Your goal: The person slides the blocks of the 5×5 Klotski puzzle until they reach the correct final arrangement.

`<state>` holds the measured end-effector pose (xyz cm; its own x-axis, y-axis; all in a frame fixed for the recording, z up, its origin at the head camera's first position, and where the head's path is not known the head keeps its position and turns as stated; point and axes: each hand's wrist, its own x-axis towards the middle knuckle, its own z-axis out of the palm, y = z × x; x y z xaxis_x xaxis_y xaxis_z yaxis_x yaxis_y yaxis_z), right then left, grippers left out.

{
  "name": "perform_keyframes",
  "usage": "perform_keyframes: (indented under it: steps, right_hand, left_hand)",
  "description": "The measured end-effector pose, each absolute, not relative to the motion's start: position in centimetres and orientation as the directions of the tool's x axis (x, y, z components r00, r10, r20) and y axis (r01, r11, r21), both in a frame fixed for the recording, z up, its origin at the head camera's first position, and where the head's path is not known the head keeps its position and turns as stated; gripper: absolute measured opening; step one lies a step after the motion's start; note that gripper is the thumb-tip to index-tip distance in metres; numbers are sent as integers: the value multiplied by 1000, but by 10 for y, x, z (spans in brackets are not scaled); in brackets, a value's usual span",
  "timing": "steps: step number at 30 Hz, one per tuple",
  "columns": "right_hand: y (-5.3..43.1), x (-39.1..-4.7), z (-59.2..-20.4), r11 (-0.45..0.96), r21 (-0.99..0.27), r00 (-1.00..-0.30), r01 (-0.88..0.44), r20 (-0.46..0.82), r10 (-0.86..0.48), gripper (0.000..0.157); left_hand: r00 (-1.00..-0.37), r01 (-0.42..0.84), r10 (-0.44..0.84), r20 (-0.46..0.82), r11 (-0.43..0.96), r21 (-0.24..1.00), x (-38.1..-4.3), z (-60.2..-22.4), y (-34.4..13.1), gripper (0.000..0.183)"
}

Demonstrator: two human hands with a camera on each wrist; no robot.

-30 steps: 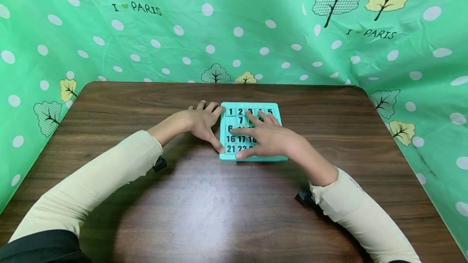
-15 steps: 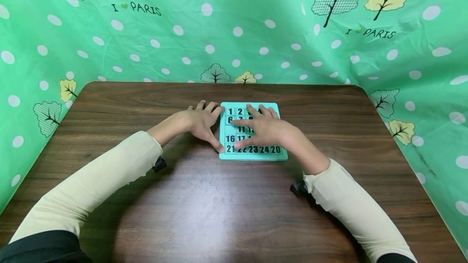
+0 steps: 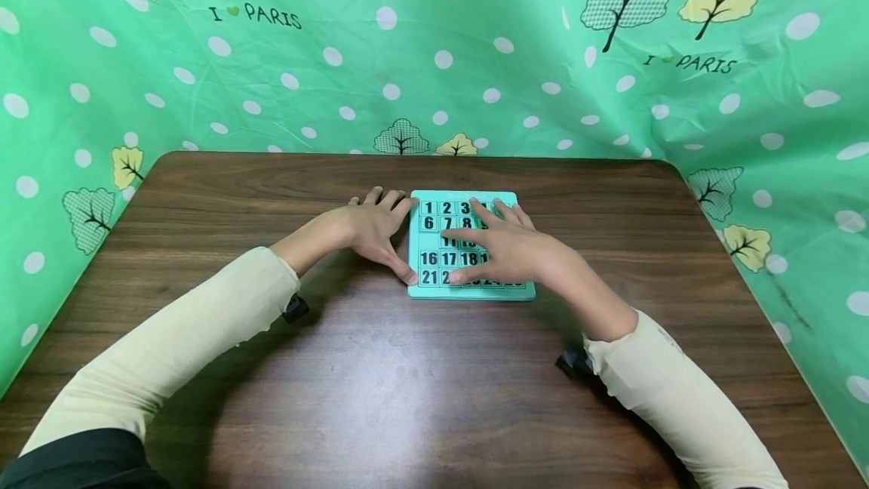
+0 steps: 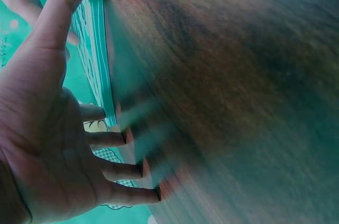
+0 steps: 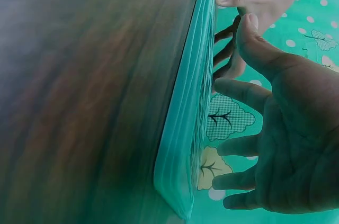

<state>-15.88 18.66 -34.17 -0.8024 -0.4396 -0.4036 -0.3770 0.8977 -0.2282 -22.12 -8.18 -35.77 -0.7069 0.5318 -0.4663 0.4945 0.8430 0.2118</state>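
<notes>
Sleeves: pale L sleeve (image 3: 170,338) & R sleeve (image 3: 686,398) reach in from the near corners; dark blocks (image 3: 296,308) under both wrists, clear of the board.
Surface: dark wood surface (image 3: 380,383), glare nr centre, L arm's shadow beside it.
Board: turquoise no. board (image 3: 434,293) flat on the surface, toward the far edge, btwn both hands; prob. set there so each reaches it w/o crossing.
L hand (image 3: 375,231): fingers spread, holding nothing; thumb on board's near L corner, index at far L corner, rest out over wood. Prob. bracing the frame vs sliding.
R hand (image 3: 512,251): over board's R half, fingers spread, no pinch; index tip nr the gap, contact can't tell. Prob. held low so one finger can push w/o the others dragging.
Tiles (image 3: 428,258): black nos. in rows; R hand hides many on the R.
Gap (image 3: 428,241): L end of 3rd row, uncovered; nothing blocks it.
Cloth: green dotted cloth (image 3: 366,59) w/ trees, behind the surface & down both sides.
</notes>
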Motion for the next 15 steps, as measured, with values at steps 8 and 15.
perform_keyframes:
  steps: [8,15]
  right_hand:
    - [199,-149,-342,895,-236,-804,-379,-395,-444,82]
    - [196,-150,-344,889,-249,-801,-384,-389,-455,84]
  left_hand:
    - [-713,488,526,-464,847,210,-223,-363,-81,158]
    - [-701,496,517,-492,848,184,-225,-364,-80,156]
